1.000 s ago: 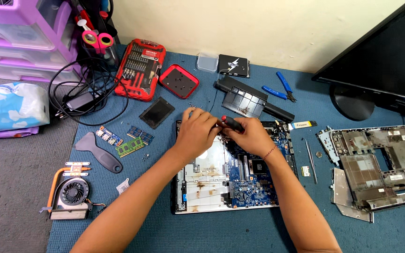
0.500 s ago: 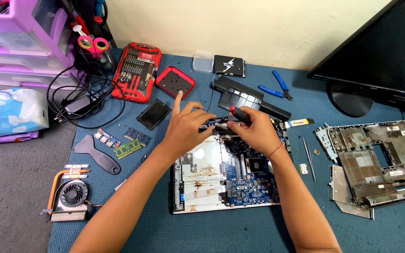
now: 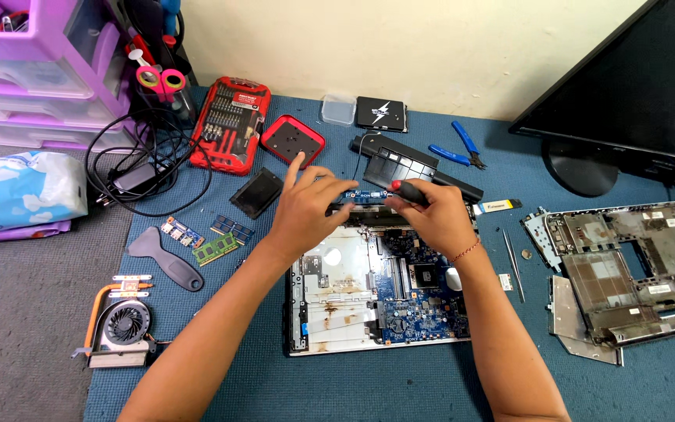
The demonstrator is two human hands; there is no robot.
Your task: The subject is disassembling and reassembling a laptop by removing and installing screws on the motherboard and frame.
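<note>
- The opened laptop base (image 3: pixel 376 289) sits in the middle of the blue mat (image 3: pixel 220 367), near edge toward the person. Blue circuit board on the right half, bare silvery metal with rusty-looking stains on the left.
- Right hand (image 3: pixel 435 219) is wrapped around a black-and-red screwdriver (image 3: pixel 409 190), with the tip aimed left at the far edge of the base. Looks like that grip is there to keep the driver steady on something small.
- Left hand (image 3: pixel 310 207) rests on the same far edge, fingers curled down and index finger sticking up. I'd say it's bracing the part being worked on, but I can't tell if it's actually pinching anything.
- Both hands are close together, almost touching over the far edge.
- Red bit set case (image 3: pixel 228 125) lies open far left, within easy reach, with a small red tray (image 3: pixel 292 141) just to its right.
- Memory sticks (image 3: pixel 220 238) and a dark plastic pry tool (image 3: pixel 166 258) are parked left of the base. The cooling fan with copper pipe (image 3: pixel 119 320) is at the near left.
- The stripped laptop shell (image 3: pixel 626 266) is set aside on the right, with tweezers (image 3: pixel 512 262) between it and the base.
</note>
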